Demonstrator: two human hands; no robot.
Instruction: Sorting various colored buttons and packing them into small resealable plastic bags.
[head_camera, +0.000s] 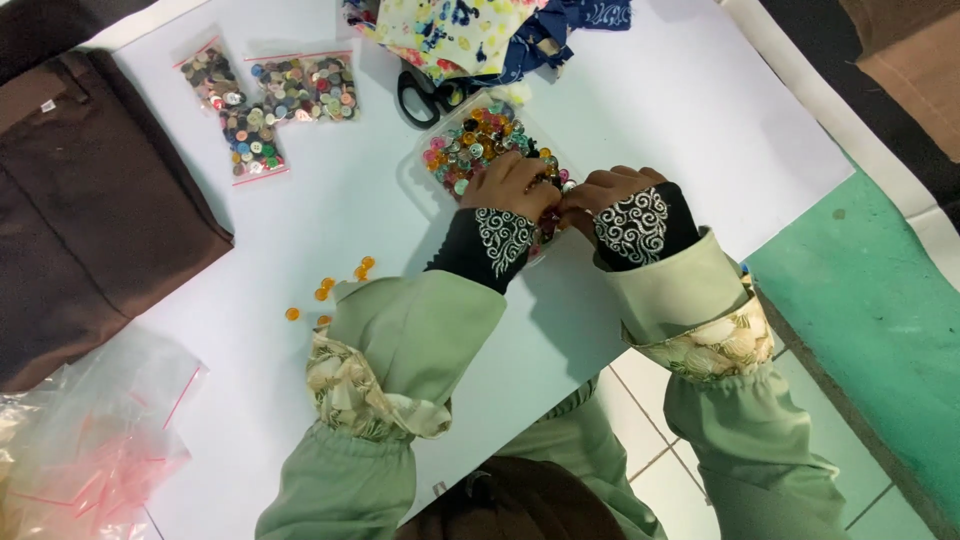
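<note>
Head view, largest first: our bench (640, 130) is a white sheet-covered top with a green floor edge to the right. Dark brown folded cloth (90, 210) lies at the far left, crumpled clear zip bags (90, 440) with red seal strips at bottom left. Patterned fabric pile (470, 30), yellow and navy, sits at top centre, black scissors (430, 95) just below it. Clear plastic tray of mixed buttons (475, 145) sits mid-bench, right under our hands. Three small clear packets of buttons (270, 100) with red seal lines lie at top left, flat, touching each other. Orange loose buttons (330, 290) are scattered near our left sleeve.

Step in hand, as we judge it: picking buttons out of the tray. Left hand (515, 185) and right hand (610, 190) meet at the tray's near edge, fingers curled together; grip looks like a pinch on something small, but what sits between the fingertips we cannot tell. Next move would call for a fine fingertip pick without tipping the tray
</note>
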